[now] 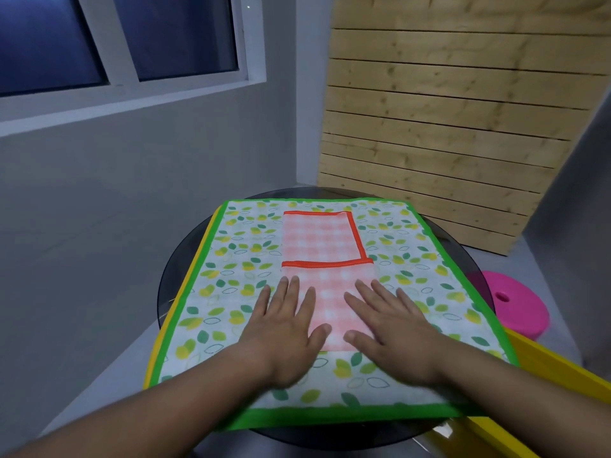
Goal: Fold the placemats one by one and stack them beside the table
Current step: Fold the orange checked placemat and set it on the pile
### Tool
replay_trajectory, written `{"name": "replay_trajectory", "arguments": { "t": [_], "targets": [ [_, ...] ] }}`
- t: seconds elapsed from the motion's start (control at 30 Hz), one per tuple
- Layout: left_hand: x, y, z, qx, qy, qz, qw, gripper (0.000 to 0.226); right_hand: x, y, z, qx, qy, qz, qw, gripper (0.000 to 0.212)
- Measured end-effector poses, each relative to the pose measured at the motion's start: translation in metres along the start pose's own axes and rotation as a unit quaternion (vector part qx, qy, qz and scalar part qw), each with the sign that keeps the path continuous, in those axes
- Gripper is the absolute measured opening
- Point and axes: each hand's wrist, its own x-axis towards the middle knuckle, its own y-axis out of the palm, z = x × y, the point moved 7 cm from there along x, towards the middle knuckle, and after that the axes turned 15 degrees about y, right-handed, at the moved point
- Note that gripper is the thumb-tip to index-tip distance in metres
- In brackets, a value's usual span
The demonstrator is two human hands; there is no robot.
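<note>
Pink mat, folded, atop leaf mat on round table. Left hand, right hand: flat, fingers spread, grasping nothing, pressing pink mat's near half. Long axis runs away from hands; both equally near.

The leaf-print placemat looks like thin matt cloth with a smooth green tape border, and the pink checked placemat on it is the same soft matt weave, edged in orange stitched binding. The round tabletop beneath is dark, smooth and glossy, like tinted glass. The slatted panel is bare, knotty wood, and the pink stool is smooth plastic.
</note>
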Motion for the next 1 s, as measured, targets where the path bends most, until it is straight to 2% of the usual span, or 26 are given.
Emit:
{"name": "replay_trajectory", "arguments": {
  "t": [0.1, 0.2, 0.27, 0.33, 0.43, 0.57, 0.83, 1.0],
  "targets": [
    [0.0, -0.001, 0.005, -0.007, 0.011, 0.024, 1.0, 0.078, 0.002, -0.003, -0.025, -0.02, -0.005, 0.04, 0.999, 0.066],
    [-0.003, -0.005, 0.014, -0.07, 0.038, 0.06, 0.995, 0.091, 0.001, -0.007, -0.036, 0.004, -0.016, 0.065, 0.998, 0.067],
    [-0.007, -0.011, 0.016, -0.102, 0.057, 0.067, 0.991, 0.1, 0.0, -0.01, -0.036, 0.026, -0.021, 0.05, 0.998, 0.068],
    [-0.009, -0.019, 0.015, -0.119, 0.066, 0.045, 0.99, 0.103, -0.002, -0.02, -0.029, 0.075, -0.049, -0.002, 0.996, 0.063],
    [-0.011, -0.027, 0.012, -0.14, 0.068, 0.005, 0.988, 0.099, -0.009, -0.028, -0.014, 0.147, -0.094, -0.017, 0.985, 0.041],
    [-0.013, -0.025, 0.013, -0.155, 0.064, -0.005, 0.986, 0.097, -0.012, -0.031, -0.007, 0.18, -0.097, -0.028, 0.979, 0.019],
    [-0.012, -0.025, 0.017, -0.167, 0.063, -0.014, 0.984, 0.096, -0.022, -0.034, 0.003, 0.076, -0.178, -0.107, 0.975, 0.013],
    [-0.014, -0.042, 0.019, -0.228, 0.061, -0.03, 0.971, 0.079, -0.024, -0.043, 0.0, 0.144, -0.156, -0.1, 0.972, 0.012]
  ]
}}
